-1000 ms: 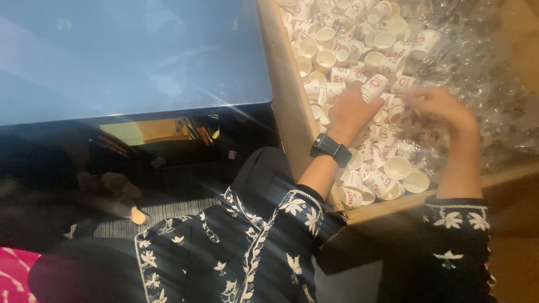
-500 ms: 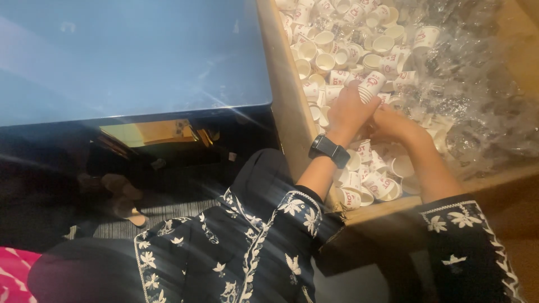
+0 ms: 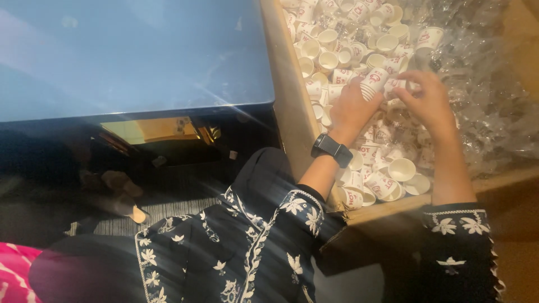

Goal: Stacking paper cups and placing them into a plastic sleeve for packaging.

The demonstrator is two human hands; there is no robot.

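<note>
A short stack of paper cups (image 3: pixel 373 84) is gripped in the left hand (image 3: pixel 351 106) above the cardboard box (image 3: pixel 286 95); another cup (image 3: pixel 400 85) seems pinched by the right hand (image 3: pixel 429 101), to be nested next, rims aligned.

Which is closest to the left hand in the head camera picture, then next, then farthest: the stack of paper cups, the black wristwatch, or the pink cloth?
From the left hand:
1. Stack of paper cups, held in its fingers, above the box.
2. Black wristwatch, on its own wrist, just below.
3. Pink cloth, bottom left corner.
</note>
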